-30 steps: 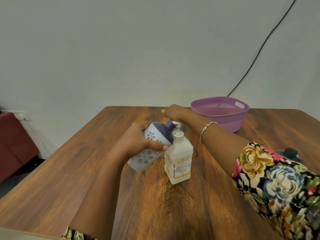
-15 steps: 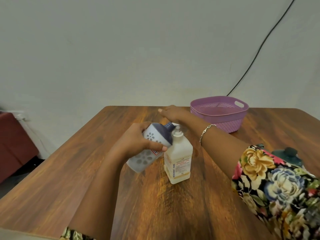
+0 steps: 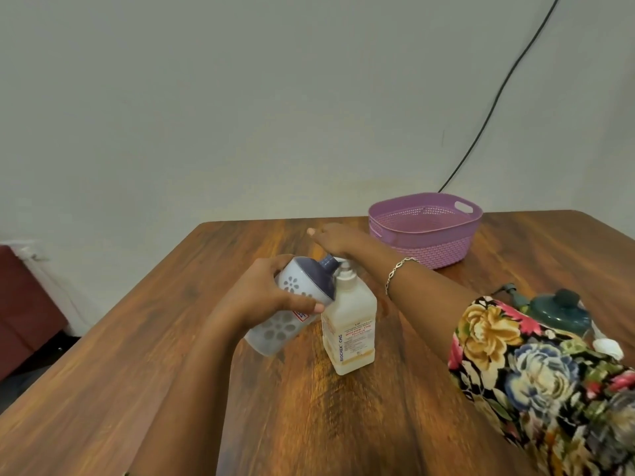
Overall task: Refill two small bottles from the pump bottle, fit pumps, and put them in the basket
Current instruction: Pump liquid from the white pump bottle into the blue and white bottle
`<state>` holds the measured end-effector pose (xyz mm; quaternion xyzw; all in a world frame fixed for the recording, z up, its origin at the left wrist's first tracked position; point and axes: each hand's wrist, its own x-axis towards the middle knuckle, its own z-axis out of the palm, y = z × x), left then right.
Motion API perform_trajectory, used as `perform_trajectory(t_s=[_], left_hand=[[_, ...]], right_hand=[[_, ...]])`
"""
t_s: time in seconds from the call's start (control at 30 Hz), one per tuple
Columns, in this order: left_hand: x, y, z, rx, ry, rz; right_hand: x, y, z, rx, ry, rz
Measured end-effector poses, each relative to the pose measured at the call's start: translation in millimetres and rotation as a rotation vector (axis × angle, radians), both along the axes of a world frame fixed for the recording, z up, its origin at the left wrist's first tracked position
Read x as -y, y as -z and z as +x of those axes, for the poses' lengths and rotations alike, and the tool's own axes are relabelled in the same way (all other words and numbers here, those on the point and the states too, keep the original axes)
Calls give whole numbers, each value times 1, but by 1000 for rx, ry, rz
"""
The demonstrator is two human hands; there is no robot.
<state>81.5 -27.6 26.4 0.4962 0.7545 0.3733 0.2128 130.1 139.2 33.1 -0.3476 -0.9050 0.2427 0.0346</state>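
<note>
A square pump bottle (image 3: 348, 326) with pale liquid stands mid-table. My left hand (image 3: 264, 293) grips a small white bottle (image 3: 287, 316) with flower marks and a dark blue shoulder, tilted so its open neck sits under the pump spout. My right hand (image 3: 338, 238) lies flat over the pump head with fingers straight, hiding the spout. A purple basket (image 3: 426, 243) stands at the back right with nothing visible inside. A dark green small bottle (image 3: 558, 310) and a loose pump (image 3: 512, 290) show behind my right sleeve.
The wooden table (image 3: 171, 355) spans the view, its left edge running diagonally. A white object (image 3: 608, 348) lies by the green bottle, partly hidden by my floral sleeve. A black cable (image 3: 498, 94) hangs down the wall behind the basket.
My right hand has lifted slightly over the pump head and the pump stem has risen. The left hand holds the small bottle in the same tilt.
</note>
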Motion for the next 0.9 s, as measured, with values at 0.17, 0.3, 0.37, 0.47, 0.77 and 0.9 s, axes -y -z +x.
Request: perform_trajectory(t_s=[0.17,0.3,0.37,0.47,0.77,0.9], left_hand=[[1,-4,0,16,-10,41],[2,2,-2,11,-7,21],[2,6,-2,15,-13,15],[1,7,-1,19,-29,21],[5,3,3,57,-49,74],[4,10,0,35,-51,47]], right_hand=[[0,-11,-1,-50,-13,2],[-3,2,-7,-31,30,62],[-4,10,-10,-6,87,91],[-5,12,-10,21,82,105],[2,-11,-1,-5,-38,15],[2,2,-2,5,-5,74]])
